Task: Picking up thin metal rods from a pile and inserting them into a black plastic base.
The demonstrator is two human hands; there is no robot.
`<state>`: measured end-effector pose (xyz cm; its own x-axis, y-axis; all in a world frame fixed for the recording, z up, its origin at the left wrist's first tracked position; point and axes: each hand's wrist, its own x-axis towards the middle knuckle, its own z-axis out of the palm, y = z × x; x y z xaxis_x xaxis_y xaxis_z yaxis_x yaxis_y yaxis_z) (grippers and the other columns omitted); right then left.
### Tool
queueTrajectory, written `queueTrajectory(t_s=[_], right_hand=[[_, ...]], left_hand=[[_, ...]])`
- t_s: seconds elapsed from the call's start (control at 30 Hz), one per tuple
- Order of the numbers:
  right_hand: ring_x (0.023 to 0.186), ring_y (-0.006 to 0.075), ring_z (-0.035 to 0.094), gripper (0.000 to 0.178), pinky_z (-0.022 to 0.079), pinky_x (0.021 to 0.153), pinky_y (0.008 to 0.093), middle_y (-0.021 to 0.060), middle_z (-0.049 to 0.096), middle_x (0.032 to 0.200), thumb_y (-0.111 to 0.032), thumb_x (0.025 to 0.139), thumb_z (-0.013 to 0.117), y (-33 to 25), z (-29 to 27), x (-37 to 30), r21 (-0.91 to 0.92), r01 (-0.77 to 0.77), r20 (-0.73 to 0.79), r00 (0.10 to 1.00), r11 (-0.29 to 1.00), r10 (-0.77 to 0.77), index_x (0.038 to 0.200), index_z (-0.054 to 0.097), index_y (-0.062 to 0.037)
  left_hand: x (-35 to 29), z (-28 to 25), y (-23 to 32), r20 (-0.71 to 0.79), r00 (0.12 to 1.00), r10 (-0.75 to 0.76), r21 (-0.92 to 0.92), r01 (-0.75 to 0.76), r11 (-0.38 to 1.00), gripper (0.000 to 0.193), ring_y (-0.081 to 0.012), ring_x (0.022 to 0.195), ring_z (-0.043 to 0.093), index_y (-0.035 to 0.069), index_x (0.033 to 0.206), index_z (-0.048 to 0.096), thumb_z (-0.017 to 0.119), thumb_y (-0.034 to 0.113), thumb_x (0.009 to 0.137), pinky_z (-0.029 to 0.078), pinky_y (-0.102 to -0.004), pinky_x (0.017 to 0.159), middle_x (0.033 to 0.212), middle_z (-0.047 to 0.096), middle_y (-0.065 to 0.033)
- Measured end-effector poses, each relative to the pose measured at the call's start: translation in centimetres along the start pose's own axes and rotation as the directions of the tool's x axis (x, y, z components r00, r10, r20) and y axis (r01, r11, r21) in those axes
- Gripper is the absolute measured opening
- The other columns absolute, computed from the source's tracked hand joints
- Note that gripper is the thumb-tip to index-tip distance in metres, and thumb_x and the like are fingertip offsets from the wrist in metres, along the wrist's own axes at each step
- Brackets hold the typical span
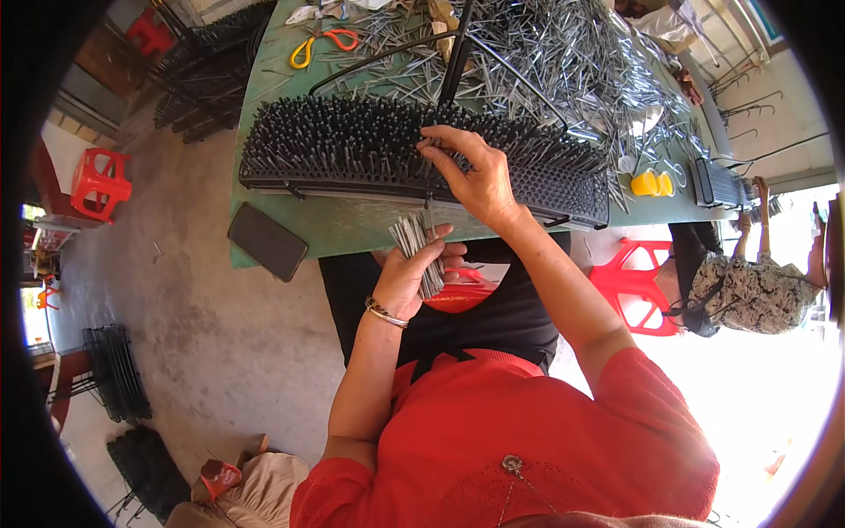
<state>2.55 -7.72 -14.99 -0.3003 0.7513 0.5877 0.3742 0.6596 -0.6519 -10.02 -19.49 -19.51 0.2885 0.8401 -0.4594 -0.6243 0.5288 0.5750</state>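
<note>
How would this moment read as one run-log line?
left hand: holds thin metal pieces | right hand: at black perforated tray, grip unclear | phone: on green table, near edge

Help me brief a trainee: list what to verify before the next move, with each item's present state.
1. Bundle of thin metal pieces gripped in the left hand: ok.
2. Right hand at the black perforated rack: ok, it is over the rack's filled part.
3. Single piece pinched in the right hand: cannot tell, too small and dark there.
4. Bare holes in the rack: ok, some show toward its right end.
5. Phone fully on the green table: not ok, its near end juts past the edge.
6. Scissors apart from both hands: ok.
</note>
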Motion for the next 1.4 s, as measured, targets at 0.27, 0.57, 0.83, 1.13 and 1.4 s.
queueTrajectory(t_s=[0.27,0.57,0.83,1.13,1.4], right_hand=[[0.083,0.0209,0.065,0.025,0.050,0.075,0.0311,0.0079,0.068,0.090,-0.004,0.080,0.068,0.5,0.2,-0.6,-0.025,-0.047,0.019,0.999,0.999,0.047,0.104,0.065,-0.0047],[0.077,0.0231,0.058,0.023,0.043,0.070,0.0339,0.0066,0.064,0.089,-0.007,0.077,0.069,0.7,0.7,-0.2,-0.193,0.246,0.042,0.969,0.950,-0.243,0.099,0.066,-0.0055],[0.078,0.0234,0.055,0.019,0.043,0.070,0.0348,0.0064,0.057,0.085,-0.011,0.079,0.067,-0.3,0.6,0.8,-0.343,0.273,0.200,0.956,0.899,-0.214,0.097,0.066,-0.0060],[0.066,0.0173,0.061,0.019,0.048,0.059,0.0295,0.0077,0.065,0.080,-0.015,0.082,0.069,-1.8,-2.1,-0.7,-0.019,-0.242,0.215,0.946,0.970,0.240,0.094,0.068,-0.0002],[0.064,0.0044,0.056,0.018,0.045,0.056,0.0201,0.0017,0.065,0.073,-0.015,0.084,0.069,0.2,-4.7,-2.7,0.302,-0.698,0.527,0.690,0.650,0.496,0.090,0.068,0.0027]], left_hand=[[0.1,0.0,-0.1,0.014,1.000,0.012,0.016,-0.013,1.000,0.029,-0.0152,0.079,0.066,0.002,0.119,0.055,0.054,0.013,0.093,0.055,-0.0265,0.064,0.096,0.067,-0.0124],[0.1,0.1,-0.2,0.059,0.998,0.019,0.059,-0.023,0.998,0.030,-0.0183,0.083,0.066,0.002,0.122,0.052,0.053,0.013,0.094,0.056,-0.0277,0.066,0.099,0.066,-0.0145],[-0.1,0.2,-0.2,0.068,0.998,0.014,0.078,-0.019,0.997,0.030,-0.0189,0.084,0.067,0.002,0.123,0.051,0.050,0.013,0.095,0.055,-0.0281,0.067,0.100,0.066,-0.0142],[-0.5,1.1,0.8,0.136,0.986,0.101,0.045,-0.108,0.993,0.031,-0.0181,0.082,0.066,0.003,0.123,0.051,0.051,0.015,0.095,0.055,-0.0285,0.067,0.099,0.066,-0.0134],[0.4,2.9,0.4,0.182,0.983,0.033,0.054,-0.043,0.998,0.034,-0.0230,0.091,0.065,0.001,0.122,0.049,0.052,0.021,0.095,0.057,-0.0348,0.074,0.102,0.064,-0.0160]])
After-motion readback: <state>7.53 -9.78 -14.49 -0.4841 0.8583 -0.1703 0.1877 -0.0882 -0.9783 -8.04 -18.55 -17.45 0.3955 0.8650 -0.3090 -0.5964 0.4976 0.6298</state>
